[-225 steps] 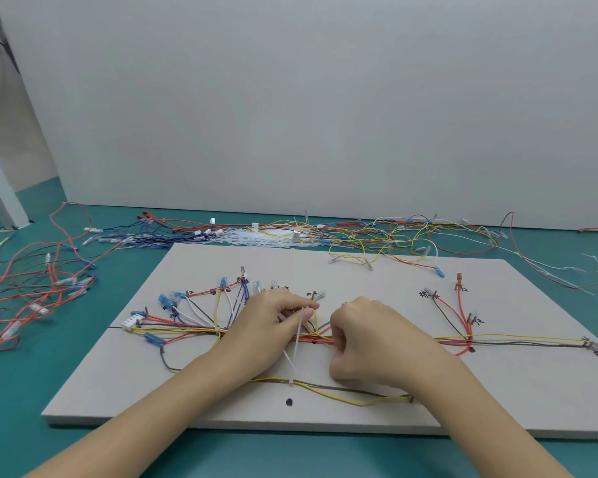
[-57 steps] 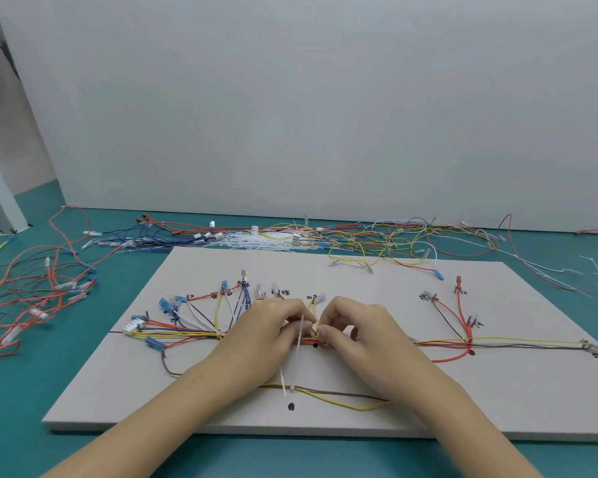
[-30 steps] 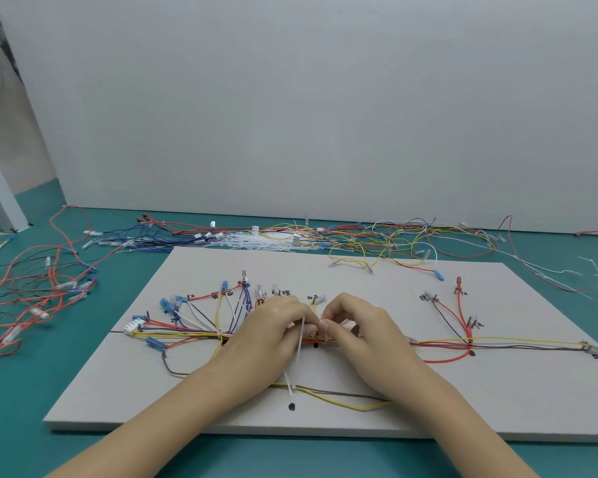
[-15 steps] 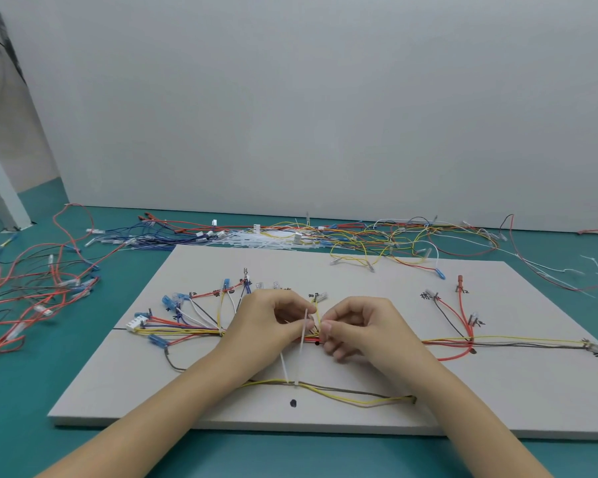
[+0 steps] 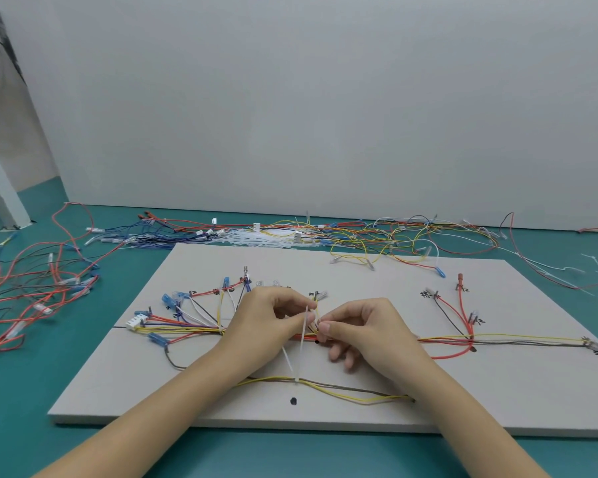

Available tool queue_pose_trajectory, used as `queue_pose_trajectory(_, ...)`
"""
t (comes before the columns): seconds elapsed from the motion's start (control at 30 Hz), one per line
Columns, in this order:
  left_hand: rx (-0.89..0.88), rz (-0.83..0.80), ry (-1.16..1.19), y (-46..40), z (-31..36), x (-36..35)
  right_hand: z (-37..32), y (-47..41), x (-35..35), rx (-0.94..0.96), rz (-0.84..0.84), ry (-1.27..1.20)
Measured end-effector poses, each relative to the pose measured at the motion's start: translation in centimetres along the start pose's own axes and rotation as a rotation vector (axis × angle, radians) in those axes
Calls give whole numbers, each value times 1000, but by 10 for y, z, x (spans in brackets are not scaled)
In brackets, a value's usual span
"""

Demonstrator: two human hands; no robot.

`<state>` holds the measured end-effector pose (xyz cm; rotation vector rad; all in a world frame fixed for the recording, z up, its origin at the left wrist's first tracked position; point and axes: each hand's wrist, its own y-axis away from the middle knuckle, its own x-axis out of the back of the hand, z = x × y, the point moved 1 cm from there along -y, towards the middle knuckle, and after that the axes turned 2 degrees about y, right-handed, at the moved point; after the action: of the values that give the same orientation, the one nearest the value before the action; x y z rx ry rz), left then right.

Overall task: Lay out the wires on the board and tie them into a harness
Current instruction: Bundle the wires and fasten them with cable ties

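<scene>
White plastic, a thin cable tie (image 5: 304, 327), stands nearly upright between our two hands over the middle of the board (image 5: 377, 277). We pinch it with the curled fingers (image 5: 299, 317) of our left hand (image 5: 270, 322), while our right hand (image 5: 366, 332) pinches at the wire bundle (image 5: 187, 328) just beside it (a second tie (image 5: 290, 365) lies nearer us). Loose wires (image 5: 377, 236) sprawl on the teal table (image 5: 32, 391).
</scene>
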<state>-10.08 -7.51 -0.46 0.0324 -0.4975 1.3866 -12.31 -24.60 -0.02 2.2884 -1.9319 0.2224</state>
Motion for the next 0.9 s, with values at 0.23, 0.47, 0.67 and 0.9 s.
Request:
queue_pose_trajectory(0.23,-4,-32,31,-2,-4,0,1,-1,-3,-12,18,29)
queue_pose_trajectory(0.47,1,-44,40,-2,-4,0,2,0,-2,-8,26,49)
queue_pose_trajectory(0.67,-1,-65,44,-2,-6,1,0,0,-3,-14,34,94)
queue_pose_trajectory(0.9,-13,-64,29,-2,-7,1,0,0,-2,-23,30,110)
